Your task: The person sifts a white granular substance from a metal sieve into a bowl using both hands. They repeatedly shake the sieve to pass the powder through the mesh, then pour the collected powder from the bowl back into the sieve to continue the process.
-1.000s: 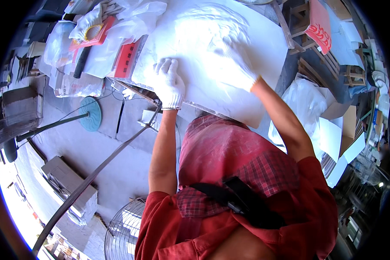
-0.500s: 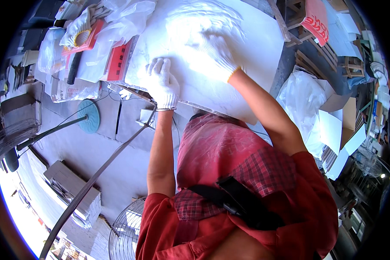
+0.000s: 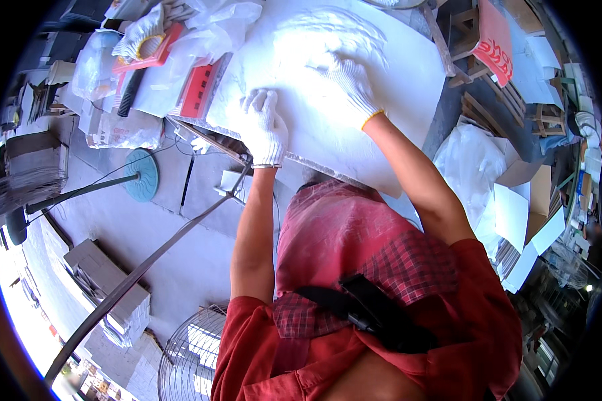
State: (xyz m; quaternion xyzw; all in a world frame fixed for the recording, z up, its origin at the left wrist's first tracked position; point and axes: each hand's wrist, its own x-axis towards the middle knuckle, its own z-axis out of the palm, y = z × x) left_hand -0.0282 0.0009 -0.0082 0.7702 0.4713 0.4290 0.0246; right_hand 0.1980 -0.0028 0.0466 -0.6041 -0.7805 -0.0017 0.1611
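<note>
A white slab (image 3: 408, 93), faintly veined, lies in front of me, with white powder (image 3: 334, 30) spread in ridges at its far part. My left hand (image 3: 262, 127), in a white knitted glove, rests on the slab near its left front edge, fingers laid out over the surface. Further in, my right hand (image 3: 349, 87) presses on the slab just below the powder, gloved in white with a yellow cuff. Strong glare washes out the right fingertips, so I cannot make out whether anything is under them.
Left of the slab are a red-labelled box (image 3: 197, 90), clear plastic sheeting (image 3: 217, 30) and spare gloves (image 3: 144, 37). A round teal stand base (image 3: 142, 175) and a wire fan cage (image 3: 190, 354) stand lower left. To the right sit a plastic bag (image 3: 471, 160) and an open carton (image 3: 538, 194).
The view has shifted slightly, so the scene sits a little further right. My right hand stays on the slab near the powder, and the left keeps its place at the edge.
</note>
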